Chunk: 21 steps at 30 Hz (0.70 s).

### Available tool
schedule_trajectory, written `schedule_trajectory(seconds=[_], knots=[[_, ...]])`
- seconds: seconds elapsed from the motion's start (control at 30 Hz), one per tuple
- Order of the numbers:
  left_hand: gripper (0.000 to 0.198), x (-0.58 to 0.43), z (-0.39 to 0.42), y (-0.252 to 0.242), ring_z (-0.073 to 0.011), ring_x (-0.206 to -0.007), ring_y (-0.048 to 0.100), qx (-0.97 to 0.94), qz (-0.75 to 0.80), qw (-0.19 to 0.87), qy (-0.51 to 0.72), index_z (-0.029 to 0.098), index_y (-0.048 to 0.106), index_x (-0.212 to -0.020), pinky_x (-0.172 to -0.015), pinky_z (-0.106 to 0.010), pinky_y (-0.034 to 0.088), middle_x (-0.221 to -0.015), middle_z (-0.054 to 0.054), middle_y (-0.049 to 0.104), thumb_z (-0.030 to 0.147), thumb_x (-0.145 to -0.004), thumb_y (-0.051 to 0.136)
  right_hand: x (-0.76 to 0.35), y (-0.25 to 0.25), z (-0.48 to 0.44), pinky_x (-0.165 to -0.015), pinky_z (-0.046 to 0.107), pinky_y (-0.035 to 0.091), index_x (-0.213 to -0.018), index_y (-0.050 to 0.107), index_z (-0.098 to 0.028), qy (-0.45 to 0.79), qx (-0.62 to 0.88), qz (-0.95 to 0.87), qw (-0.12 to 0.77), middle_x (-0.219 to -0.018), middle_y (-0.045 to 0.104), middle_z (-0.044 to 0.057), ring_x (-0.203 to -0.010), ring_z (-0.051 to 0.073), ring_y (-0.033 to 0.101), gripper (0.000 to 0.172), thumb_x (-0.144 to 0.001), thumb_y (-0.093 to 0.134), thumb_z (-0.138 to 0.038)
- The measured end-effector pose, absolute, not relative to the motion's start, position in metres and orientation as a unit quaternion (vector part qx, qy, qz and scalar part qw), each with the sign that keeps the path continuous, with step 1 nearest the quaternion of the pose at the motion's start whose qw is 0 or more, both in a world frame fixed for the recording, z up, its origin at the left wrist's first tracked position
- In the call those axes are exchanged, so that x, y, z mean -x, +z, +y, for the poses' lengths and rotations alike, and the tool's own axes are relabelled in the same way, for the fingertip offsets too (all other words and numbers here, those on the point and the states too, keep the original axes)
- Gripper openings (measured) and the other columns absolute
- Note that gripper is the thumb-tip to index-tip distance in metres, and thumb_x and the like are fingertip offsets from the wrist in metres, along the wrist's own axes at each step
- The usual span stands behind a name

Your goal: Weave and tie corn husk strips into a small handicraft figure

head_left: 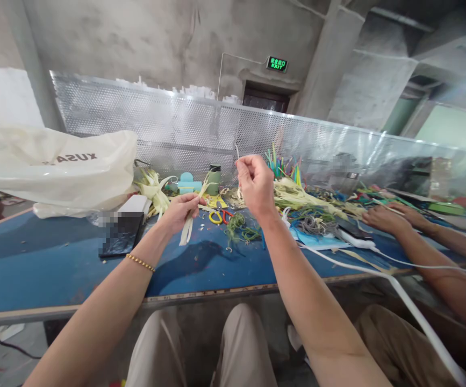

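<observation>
My left hand (pixel 181 213) is closed round a pale, husk-like strip (pixel 186 232), whose ends stick out above and below the fingers over the blue table. Raised higher and to the right, my right hand (pixel 256 185) pinches a thin whitish strand (pixel 237 151); its tip pokes up above the fingertips. Between the hands lie scissors (pixel 215 217) with yellow and red handles. A tangle of green cord (pixel 241 228) rests below my right hand. Behind my left hand is a bunch of pale husk-like leaves (pixel 155 193).
A black phone-like slab (pixel 130 236) and a large white bag (pixel 55 166) are on the left. A green cup-like container (pixel 214 180) stands behind. Husk strips (pixel 303 198), grey cord (pixel 312 224) and a white cable (pixel 337 263) lie rightward, beside a co-worker's hands (pixel 386 217).
</observation>
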<state>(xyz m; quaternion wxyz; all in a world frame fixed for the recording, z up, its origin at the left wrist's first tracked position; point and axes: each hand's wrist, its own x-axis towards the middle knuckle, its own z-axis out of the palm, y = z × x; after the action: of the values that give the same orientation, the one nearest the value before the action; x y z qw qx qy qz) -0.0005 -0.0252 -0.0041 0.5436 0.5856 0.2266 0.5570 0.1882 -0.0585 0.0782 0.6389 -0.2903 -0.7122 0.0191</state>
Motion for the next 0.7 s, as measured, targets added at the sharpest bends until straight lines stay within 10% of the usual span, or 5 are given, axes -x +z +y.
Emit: schedule_trajectory(seconds=[0.33, 0.57, 0.7], knots=[[0.010, 0.000, -0.021, -0.007, -0.0042, -0.041, 0.042, -0.551, 0.236, 0.556, 0.577, 0.010, 0.064, -0.071, -0.042, -0.020, 0.028, -0.064, -0.003, 0.061, 0.019, -0.074, 0.068, -0.193, 0.067, -0.057, -0.042, 0.019, 0.035, -0.094, 0.053, -0.022, 0.119, 0.318, -0.728, 0.595, -0.061, 0.051, -0.005, -0.043, 0.006, 0.042, 0.013, -0.094, 0.050, -0.034], [0.010, 0.009, -0.008, -0.008, -0.0052, -0.036, 0.042, -0.474, 0.310, 0.500, 0.655, 0.010, 0.062, -0.070, -0.038, -0.020, 0.029, -0.057, 0.000, 0.059, 0.018, -0.069, 0.068, -0.188, 0.038, -0.012, -0.045, 0.019, 0.041, -0.081, 0.063, -0.014, 0.229, 0.473, -0.795, 0.302, -0.055, 0.059, -0.001, -0.043, 0.009, 0.054, 0.006, -0.083, 0.059, -0.017], [0.009, 0.012, -0.008, -0.005, -0.0056, -0.035, 0.042, -0.462, 0.313, 0.498, 0.663, 0.010, 0.062, -0.070, -0.038, -0.020, 0.030, -0.055, 0.000, 0.058, 0.018, -0.068, 0.067, -0.187, 0.051, 0.024, -0.054, 0.022, 0.050, -0.101, 0.064, -0.009, 0.177, 0.547, -0.703, 0.419, -0.078, 0.070, 0.008, -0.058, 0.013, 0.064, 0.020, -0.086, 0.052, -0.014]])
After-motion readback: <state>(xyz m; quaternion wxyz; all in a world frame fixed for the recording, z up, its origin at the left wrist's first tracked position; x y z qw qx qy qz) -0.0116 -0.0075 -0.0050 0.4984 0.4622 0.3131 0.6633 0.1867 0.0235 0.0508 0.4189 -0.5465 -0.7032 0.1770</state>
